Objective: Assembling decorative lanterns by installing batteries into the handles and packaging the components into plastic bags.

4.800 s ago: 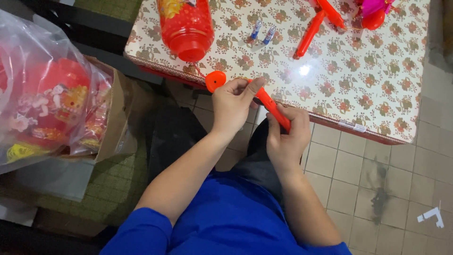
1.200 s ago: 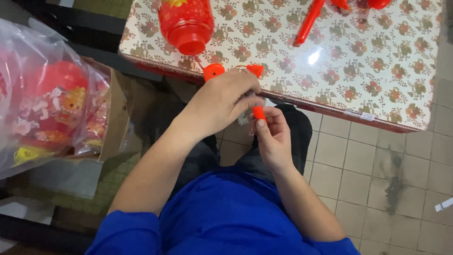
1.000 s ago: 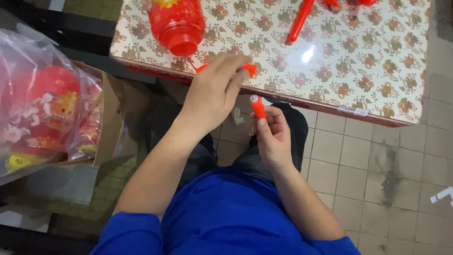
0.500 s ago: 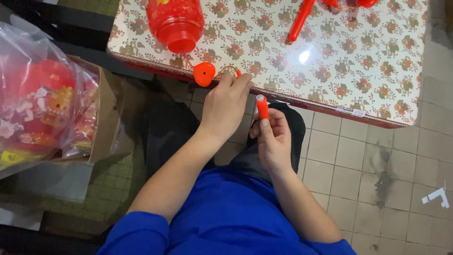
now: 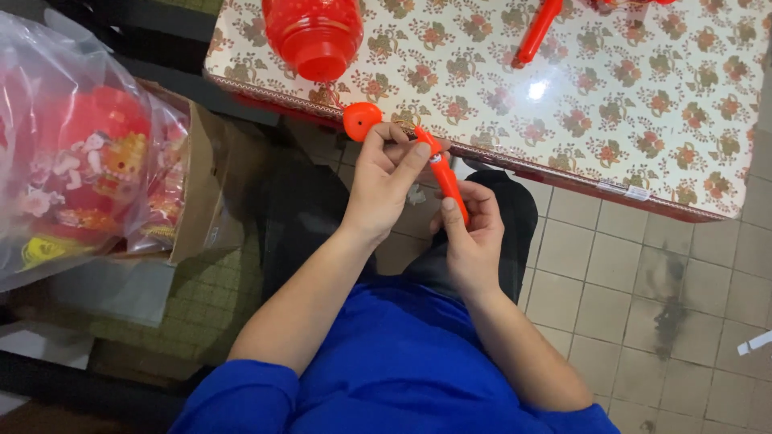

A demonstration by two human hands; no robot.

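My right hand [image 5: 473, 233] grips the lower end of a slim orange-red plastic stick [image 5: 445, 181], which slants up to the left. My left hand [image 5: 386, 181] pinches the stick's upper end with its fingertips. Just above those fingers sits a small round orange cap [image 5: 361, 120], at the table's near edge; whether it is joined to the stick is hidden by my fingers. Both hands are over my lap, just in front of the table [image 5: 643, 104] with the floral cloth.
A red plastic lantern body [image 5: 315, 32] lies on the table at the back left. Another orange stick [image 5: 535, 32] lies further back. A clear bag of red lanterns [image 5: 76, 177] sits in a cardboard box [image 5: 201, 193] to my left. Tiled floor [image 5: 643, 281] lies to the right.
My left hand has come back from the table's edge to the stick and now pinches its top. The stick shows longer between my hands, and the round cap sits by my left fingertips.
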